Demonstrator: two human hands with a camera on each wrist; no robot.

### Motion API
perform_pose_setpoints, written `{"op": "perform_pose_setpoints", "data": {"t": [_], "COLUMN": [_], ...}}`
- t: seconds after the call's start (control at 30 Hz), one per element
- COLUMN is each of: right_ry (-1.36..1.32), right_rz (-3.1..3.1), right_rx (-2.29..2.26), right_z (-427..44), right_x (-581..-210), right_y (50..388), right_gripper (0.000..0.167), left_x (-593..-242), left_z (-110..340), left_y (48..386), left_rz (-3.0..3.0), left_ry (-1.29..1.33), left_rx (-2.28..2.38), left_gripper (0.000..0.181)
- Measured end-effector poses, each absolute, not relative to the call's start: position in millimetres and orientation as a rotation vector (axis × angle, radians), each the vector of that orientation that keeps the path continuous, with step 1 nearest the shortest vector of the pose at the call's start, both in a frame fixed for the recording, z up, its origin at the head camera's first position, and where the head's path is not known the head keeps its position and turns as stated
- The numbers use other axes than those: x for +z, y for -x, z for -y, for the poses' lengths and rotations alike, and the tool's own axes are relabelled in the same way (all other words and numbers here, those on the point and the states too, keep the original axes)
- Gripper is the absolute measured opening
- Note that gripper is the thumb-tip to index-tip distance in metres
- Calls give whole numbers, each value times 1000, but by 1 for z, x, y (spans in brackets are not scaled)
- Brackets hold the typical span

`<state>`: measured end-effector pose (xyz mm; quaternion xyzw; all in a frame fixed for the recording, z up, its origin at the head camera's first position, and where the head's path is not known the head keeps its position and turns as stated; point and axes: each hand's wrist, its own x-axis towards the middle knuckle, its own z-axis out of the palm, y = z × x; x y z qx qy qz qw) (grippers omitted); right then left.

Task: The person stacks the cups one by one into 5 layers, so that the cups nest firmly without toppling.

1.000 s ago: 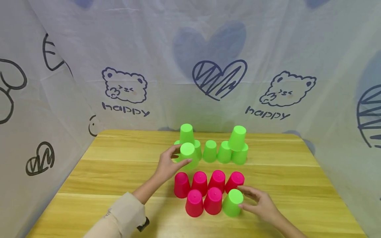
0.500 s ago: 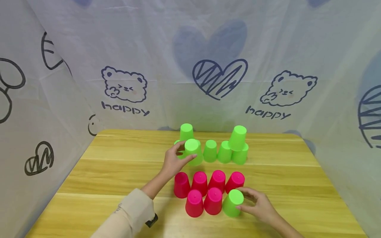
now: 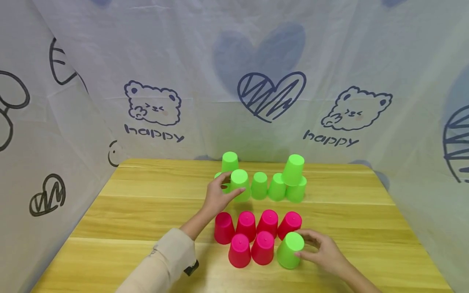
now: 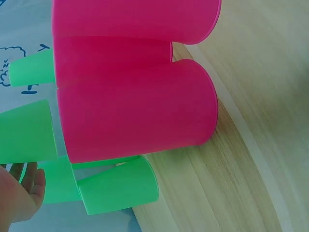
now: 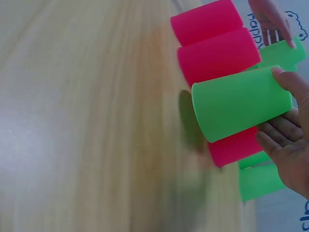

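One inverted green cup (image 3: 239, 189) gripped between thumb and fingers of left hand (image 3: 216, 197), in front of far left green cups (image 3: 229, 162) and just left of middle green cup (image 3: 259, 186); cannot tell whether touching any cup below. Second green cup (image 3: 289, 254) clamped between thumb and fingers of right hand (image 3: 326, 252), just right of near red cups (image 3: 262, 249), possibly raised off tabletop (image 3: 139, 211). Changed within last second: first cup moved farther and rightward, towards middle green cup; second cup shifted slightly right, with gap opened to neighbouring red cup. Judged meaning for stacking: first cup at alignment over far row, not yet released; second cup apparently being separated from near row.
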<state>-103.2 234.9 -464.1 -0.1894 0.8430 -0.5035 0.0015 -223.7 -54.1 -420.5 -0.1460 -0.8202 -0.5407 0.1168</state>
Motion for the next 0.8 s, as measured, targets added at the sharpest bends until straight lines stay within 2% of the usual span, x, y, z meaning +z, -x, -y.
{"op": "perform_pose_setpoints", "data": {"t": [0.53, 0.8], "right_ry": [744, 701], "right_rz": [-2681, -2713], "right_rx": [-1547, -1536], "right_z": [-247, -243], "right_x": [-410, -391], "right_y": [115, 124], "right_gripper": [38, 38], "left_x": [-427, -426], "left_z": [46, 40], "left_y": [230, 233], "left_rz": [2438, 2463], "left_ry": [487, 490], "left_rx": [-1535, -1491], "left_gripper": [51, 51]}}
